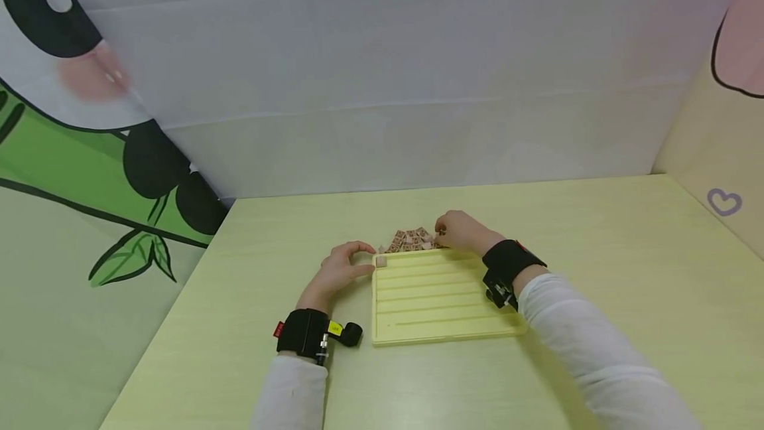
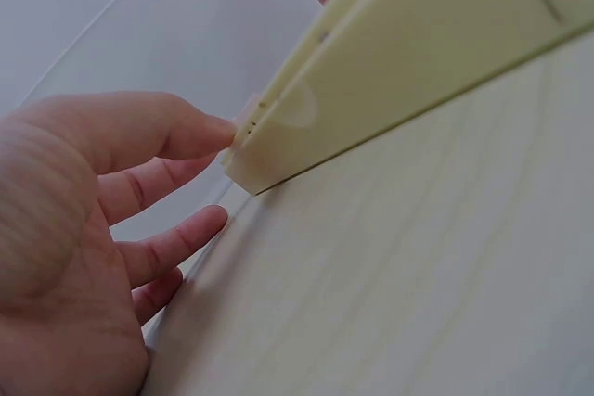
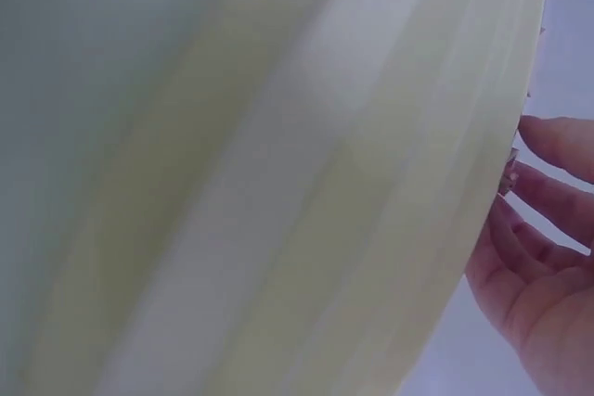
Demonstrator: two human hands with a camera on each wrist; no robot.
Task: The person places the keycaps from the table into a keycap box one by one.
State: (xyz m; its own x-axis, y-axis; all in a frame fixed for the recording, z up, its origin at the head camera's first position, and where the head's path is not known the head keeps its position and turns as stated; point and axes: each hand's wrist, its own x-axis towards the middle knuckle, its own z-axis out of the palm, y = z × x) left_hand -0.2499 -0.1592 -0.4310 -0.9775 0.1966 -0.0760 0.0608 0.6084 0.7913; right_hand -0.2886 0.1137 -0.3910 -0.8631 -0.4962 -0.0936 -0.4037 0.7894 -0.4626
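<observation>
A pale yellow ridged tray (image 1: 442,294) lies on the table, with a small wooden tile (image 1: 381,261) in its far left corner. My left hand (image 1: 341,272) is at that corner, thumb and forefinger spread about it. In the left wrist view the thumb (image 2: 209,132) touches the tray's edge, while the lower fingers (image 2: 176,243) stay apart from it. Past the tray's far edge lie several small tiles (image 1: 410,240) with reddish markings. Over their right end my right hand (image 1: 464,232) has curled fingers, with a tile (image 3: 509,173) at its fingertips; the tray hides part of this tile.
The pale wooden table (image 1: 209,337) stretches around the tray on both sides. A whitish sheet (image 1: 418,85) rises behind its far edge. Cartoon-printed walls (image 1: 716,171) stand to either side. Each wrist wears a black band (image 1: 302,334) with a small camera.
</observation>
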